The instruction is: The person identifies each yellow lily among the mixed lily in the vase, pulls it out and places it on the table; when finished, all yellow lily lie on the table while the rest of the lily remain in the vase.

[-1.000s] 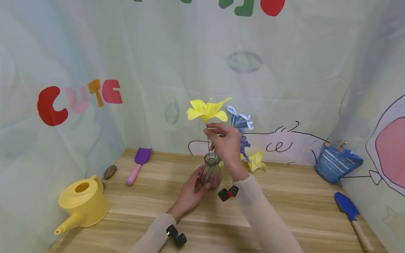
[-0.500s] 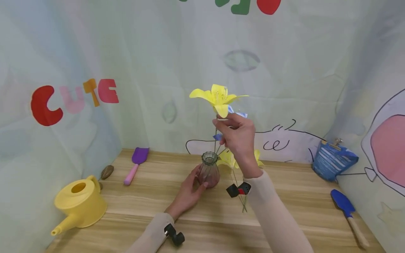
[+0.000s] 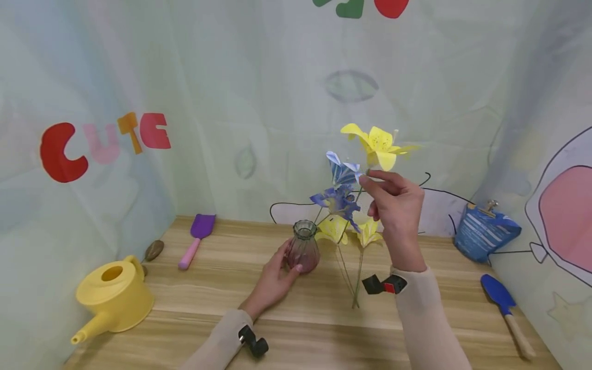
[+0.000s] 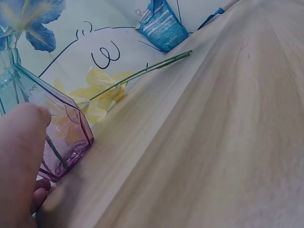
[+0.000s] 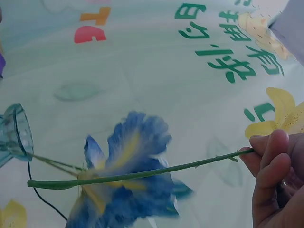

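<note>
My left hand [image 3: 273, 282] holds a small glass vase [image 3: 303, 257], greenish at the neck and purple below, thumb in front of it. Blue flowers [image 3: 339, 200] lean out of its mouth to the right; stems show through the glass in the left wrist view. Right of the vase, my right hand [image 3: 393, 210] pinches a yellow lily [image 3: 381, 146] by its stem, just under the bloom. In the right wrist view the green stem [image 5: 142, 177] runs free, its cut end near the vase mouth. Two more yellow lilies [image 3: 333, 228] lie on the table with stems crossing.
A yellow watering can [image 3: 115, 298], brown stones [image 3: 154, 250] and a purple shovel [image 3: 198, 239] with pink handle are at the left. On the right are a blue clipped bag [image 3: 485, 234] and a blue trowel [image 3: 499, 293]. A printed cloth hangs behind the table.
The right hand has moved up, then right, carrying the yellow lily away from above the vase. The blue flowers and lying lilies are uncovered. The left hand stays on the vase.
</note>
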Demonstrator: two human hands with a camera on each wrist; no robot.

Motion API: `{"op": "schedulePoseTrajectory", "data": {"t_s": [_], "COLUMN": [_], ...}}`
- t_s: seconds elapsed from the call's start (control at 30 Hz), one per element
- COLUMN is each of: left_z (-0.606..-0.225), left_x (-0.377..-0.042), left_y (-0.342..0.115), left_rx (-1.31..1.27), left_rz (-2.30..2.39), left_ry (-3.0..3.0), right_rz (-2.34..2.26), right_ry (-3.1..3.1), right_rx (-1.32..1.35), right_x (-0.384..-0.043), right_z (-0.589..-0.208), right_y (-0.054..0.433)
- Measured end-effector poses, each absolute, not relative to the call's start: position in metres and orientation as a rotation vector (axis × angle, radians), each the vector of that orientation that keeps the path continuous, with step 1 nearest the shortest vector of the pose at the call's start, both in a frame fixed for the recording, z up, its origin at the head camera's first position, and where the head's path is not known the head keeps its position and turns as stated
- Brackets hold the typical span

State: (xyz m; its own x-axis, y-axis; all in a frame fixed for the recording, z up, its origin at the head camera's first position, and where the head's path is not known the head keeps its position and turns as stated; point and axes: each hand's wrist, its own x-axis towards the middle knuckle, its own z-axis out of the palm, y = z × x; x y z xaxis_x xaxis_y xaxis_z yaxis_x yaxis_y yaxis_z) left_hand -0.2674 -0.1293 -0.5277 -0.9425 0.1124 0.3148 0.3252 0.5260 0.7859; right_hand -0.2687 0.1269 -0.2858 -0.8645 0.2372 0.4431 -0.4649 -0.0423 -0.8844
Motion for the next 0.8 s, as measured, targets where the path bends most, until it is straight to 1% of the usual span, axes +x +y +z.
{"op": "schedulePoseTrajectory", "data": {"t_s": [0.2, 0.43, 0.63, 0.8], "left_z": [-0.528, -0.528, -0.528, -0.527], "left_x": [-0.267, -0.267, -0.266, -0.267], "left_y": [-0.129, -0.13, -0.13, -0.129], "left_rx": [-0.361, -0.36, -0.383, -0.401], "left_rz": [-1.382, -1.373, -1.362, -1.361], "left_ry": [-2.551, -2.555, -2.549, -2.531], "right_rz": [2.003, 2.089, 2.089, 2.109], "right_ry": [-1.732, -1.779, -1.829, -1.833], "right_rx": [0.08, -0.162, -0.289, -0.385], "right_x": [-0.265, -0.264, -0.27, -0.284], "right_z": [-0.298, -0.324, -0.351, -0.372], "right_y": [0.156, 0.18, 0.193, 0.203]}}
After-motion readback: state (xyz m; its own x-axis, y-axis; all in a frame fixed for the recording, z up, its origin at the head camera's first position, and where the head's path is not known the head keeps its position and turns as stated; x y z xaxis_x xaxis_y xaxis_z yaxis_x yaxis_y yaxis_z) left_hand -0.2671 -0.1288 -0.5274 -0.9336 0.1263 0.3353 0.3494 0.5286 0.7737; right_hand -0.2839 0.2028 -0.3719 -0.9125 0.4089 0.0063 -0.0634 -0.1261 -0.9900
